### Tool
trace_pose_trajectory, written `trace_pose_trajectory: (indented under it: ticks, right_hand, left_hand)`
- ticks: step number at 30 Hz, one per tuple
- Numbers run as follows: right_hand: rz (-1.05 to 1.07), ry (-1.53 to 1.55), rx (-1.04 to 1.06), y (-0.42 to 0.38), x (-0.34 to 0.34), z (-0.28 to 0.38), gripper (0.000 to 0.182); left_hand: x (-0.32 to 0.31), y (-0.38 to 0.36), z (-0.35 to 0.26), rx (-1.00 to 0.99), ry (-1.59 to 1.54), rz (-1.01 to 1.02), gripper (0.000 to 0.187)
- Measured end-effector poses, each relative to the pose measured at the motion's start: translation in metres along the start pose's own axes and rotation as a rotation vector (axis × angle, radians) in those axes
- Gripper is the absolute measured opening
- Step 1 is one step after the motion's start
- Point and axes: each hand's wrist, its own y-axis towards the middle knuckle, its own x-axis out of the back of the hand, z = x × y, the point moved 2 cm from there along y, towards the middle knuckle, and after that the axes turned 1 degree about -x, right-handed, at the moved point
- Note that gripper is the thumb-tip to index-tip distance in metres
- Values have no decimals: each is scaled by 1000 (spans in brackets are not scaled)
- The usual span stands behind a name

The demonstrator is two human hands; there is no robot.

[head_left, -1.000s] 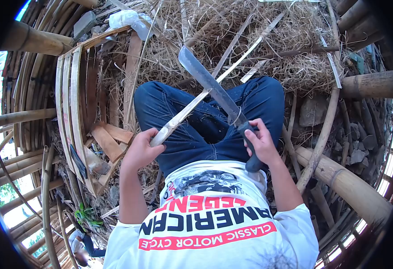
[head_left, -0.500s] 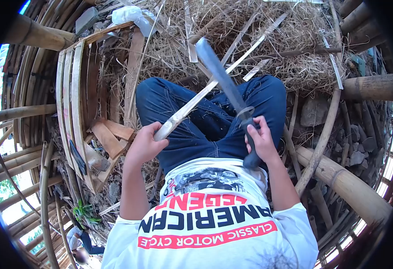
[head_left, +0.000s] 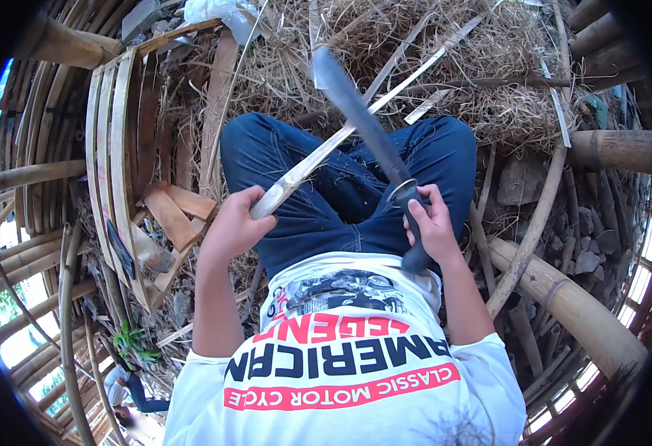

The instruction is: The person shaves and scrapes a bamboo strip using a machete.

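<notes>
My left hand is closed around the near end of a long pale wooden strip, which slants up and to the right across my lap. In my right hand is the black handle of a large knife. Its broad grey blade points up and to the left and crosses over the strip above my legs. Whether the blade touches the strip I cannot tell. Small shavings lie on my blue trousers.
Dry shavings cover the ground ahead. At left stand curved pale slats beside brown wood blocks. A thick bamboo pole lies at right, near stones. Another person shows at the lower left.
The view has shifted slightly. The knife blade has moved a little up and left relative to my lap, and my hands still hold the strip and the knife.
</notes>
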Motion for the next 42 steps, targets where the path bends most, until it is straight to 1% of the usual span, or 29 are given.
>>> trace_pose_trajectory:
  ticks: [1,4,5,7,9,11,12,14,16,17,19,21,23,25,26,27,29,30,31,33,34,35,37,38,42]
  right_hand:
    - [-27,25,22,3,-3,-4,22]
    - [40,-71,35,-8,-11,-3,22]
    - [36,-69,37,-6,-6,0,22]
    - [-17,-60,24,1,8,5,22]
    - [-24,-42,17,2,6,1,22]
    - [17,9,-25,-4,-10,1,21]
    - [90,-40,-19,-8,-13,1,21]
    - [55,-52,-18,-5,-4,6,21]
    - [3,-48,-7,6,3,6,22]
    - [7,-51,-14,3,1,4,22]
    - [67,20,-49,-2,-7,3,22]
    - [188,-50,-106,-13,-7,7,23]
    - [177,-104,-108,-10,-3,12,24]
    - [54,-20,-74,-1,-2,5,25]
    - [13,-11,-21,2,-5,-2,24]
    - [21,-13,-20,-2,-6,-2,24]
    - [100,-109,-41,-13,-8,0,23]
    - [131,-157,-25,-16,-7,6,23]
    - [119,-157,-25,-14,-5,7,23]
    - [46,-136,-23,-5,3,11,22]
    - [31,-77,-12,-2,-3,7,22]
    - [42,-64,-30,-5,-10,3,23]
    - [160,-108,-79,-15,-20,3,24]
    - [183,-112,-87,-15,-17,4,25]
    - [82,-81,-51,-1,-6,2,25]
  left_hand:
    - [-1,-1,1,7,-6,-4,19]
    - [2,0,4,-3,-6,25,20]
    - [3,1,2,-6,-4,28,20]
    - [1,-3,-5,49,-44,36,20]
    - [0,-3,-10,71,-37,36,22]
    - [1,-1,-13,79,-25,22,24]
    - [4,-2,-11,81,-13,22,24]
    - [4,-1,-10,85,1,29,23]
    - [-2,-1,-8,30,-29,11,23]
    - [-3,-1,-6,37,-34,10,23]
    - [-2,2,-6,36,-12,19,23]
    - [1,4,-5,41,-27,21,24]
    - [-1,4,-2,58,-46,30,24]
    - [-2,4,-2,16,-27,13,25]
    - [-2,2,-2,33,-40,24,26]
    - [-3,1,0,36,-41,16,26]
    - [-5,2,2,-6,-21,24,20]
    - [-3,2,3,21,-42,52,21]
    - [-2,4,4,14,-42,61,21]
    - [-6,5,5,-38,-64,7,20]
    - [-4,5,1,17,-41,14,26]
    - [-5,4,-1,21,-43,11,26]
    - [-2,4,-4,33,-40,29,25]
    - [0,2,-5,46,-52,37,24]
    - [-9,4,1,19,-58,33,21]
